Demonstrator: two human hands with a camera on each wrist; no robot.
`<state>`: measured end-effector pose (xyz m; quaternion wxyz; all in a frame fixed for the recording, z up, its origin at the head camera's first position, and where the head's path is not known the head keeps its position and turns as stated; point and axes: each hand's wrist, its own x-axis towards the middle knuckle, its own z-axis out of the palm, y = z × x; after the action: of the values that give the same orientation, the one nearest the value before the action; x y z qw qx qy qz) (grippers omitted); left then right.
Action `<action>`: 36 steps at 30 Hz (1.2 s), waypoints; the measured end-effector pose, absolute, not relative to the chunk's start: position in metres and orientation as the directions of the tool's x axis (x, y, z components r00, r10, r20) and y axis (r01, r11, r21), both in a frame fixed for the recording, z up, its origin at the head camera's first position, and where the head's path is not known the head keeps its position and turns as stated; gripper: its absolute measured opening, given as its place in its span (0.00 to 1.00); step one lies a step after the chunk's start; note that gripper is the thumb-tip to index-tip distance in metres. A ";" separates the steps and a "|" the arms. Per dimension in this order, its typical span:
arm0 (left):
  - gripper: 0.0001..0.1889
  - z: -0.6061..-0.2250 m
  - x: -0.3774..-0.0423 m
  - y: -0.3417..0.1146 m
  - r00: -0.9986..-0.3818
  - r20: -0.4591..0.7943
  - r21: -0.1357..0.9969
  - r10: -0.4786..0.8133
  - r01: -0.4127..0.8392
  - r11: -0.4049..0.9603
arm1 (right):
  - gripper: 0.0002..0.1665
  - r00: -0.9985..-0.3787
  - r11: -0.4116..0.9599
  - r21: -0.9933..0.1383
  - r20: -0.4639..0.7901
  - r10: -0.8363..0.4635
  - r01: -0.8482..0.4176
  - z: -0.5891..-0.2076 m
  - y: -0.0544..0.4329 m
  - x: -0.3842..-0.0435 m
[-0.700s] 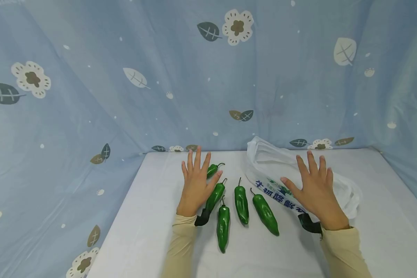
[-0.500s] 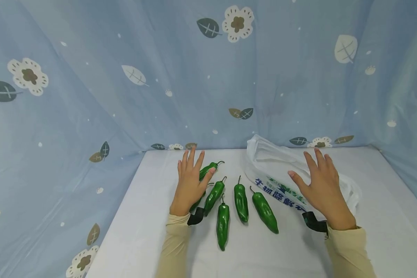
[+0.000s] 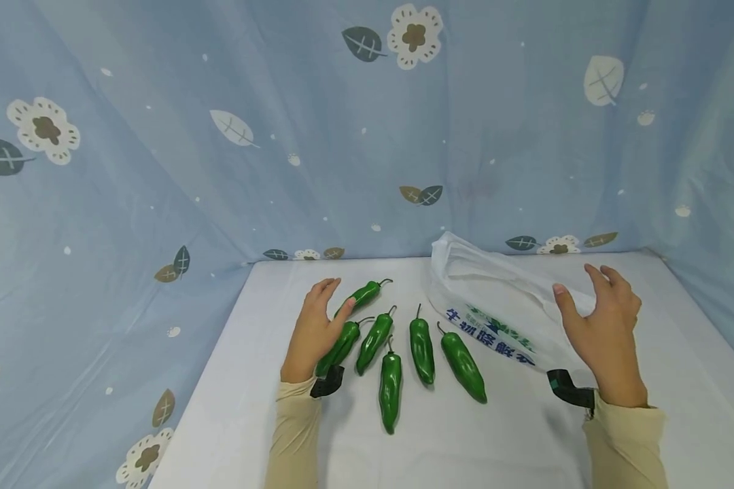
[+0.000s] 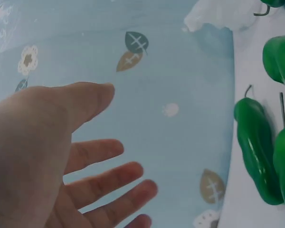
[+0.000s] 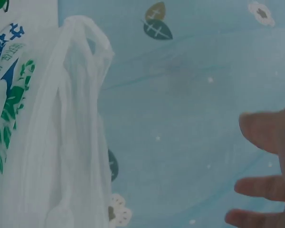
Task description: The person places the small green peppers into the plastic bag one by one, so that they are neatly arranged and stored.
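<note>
My left hand (image 3: pixel 314 329) hovers over the left side of the table, fingers relaxed and holding nothing. Close beside it lies one green chili pepper (image 3: pixel 340 348), partly covered by the hand, and behind that another green pepper (image 3: pixel 363 295). Several more peppers are spread to the right, including a middle one (image 3: pixel 422 350) and a front one (image 3: pixel 390 392). My right hand (image 3: pixel 608 333), thumb apart from its loosely bent fingers, is raised over the right end of a white plastic bag (image 3: pixel 495 272) with blue and green print. In the right wrist view the bag's handle (image 5: pixel 92 35) stands left of the fingers.
A white-covered table (image 3: pixel 465 448) carries everything. Behind it and along its left side hangs a blue cloth (image 3: pixel 318 88) with flowers and leaves. Black wrist mounts (image 3: pixel 571 390) sit at the inner side of each wrist.
Both hands have moved apart, the left to the left and the right to the right. Their spread fingers have bent somewhat, and more of the left peppers shows. Peppers and bag stay put.
</note>
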<state>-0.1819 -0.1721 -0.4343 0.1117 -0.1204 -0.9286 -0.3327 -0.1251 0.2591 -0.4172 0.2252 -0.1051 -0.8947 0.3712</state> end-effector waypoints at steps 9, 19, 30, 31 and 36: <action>0.28 -0.441 -0.178 -0.181 -0.967 0.234 0.599 0.103 0.227 0.768 | 0.39 -0.822 0.623 -0.772 0.270 0.502 0.127 -0.426 0.272 -0.123; 0.27 -0.457 -0.179 -0.195 -0.979 0.181 0.580 0.092 0.182 0.794 | 0.40 -0.805 0.542 -0.799 0.129 0.579 0.262 -0.446 0.289 -0.127; 0.26 -0.470 -0.168 -0.214 -0.992 0.105 0.569 0.064 0.113 0.814 | 0.43 -0.807 0.490 -0.781 -0.030 0.590 0.388 -0.465 0.302 -0.129; 0.26 -0.472 -0.167 -0.215 -0.993 0.099 0.570 0.063 0.109 0.815 | 0.43 -0.805 0.485 -0.779 -0.043 0.592 0.398 -0.466 0.303 -0.130; 0.26 -0.480 -0.164 -0.222 -0.995 0.070 0.558 0.068 0.095 0.825 | 0.42 -0.795 0.470 -0.764 -0.090 0.600 0.441 -0.471 0.309 -0.133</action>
<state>-0.1636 -0.2224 -0.4796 0.0237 -0.0427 -0.9548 -0.2931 -0.1332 0.3094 -0.4715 0.0958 -0.3053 -0.8521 0.4142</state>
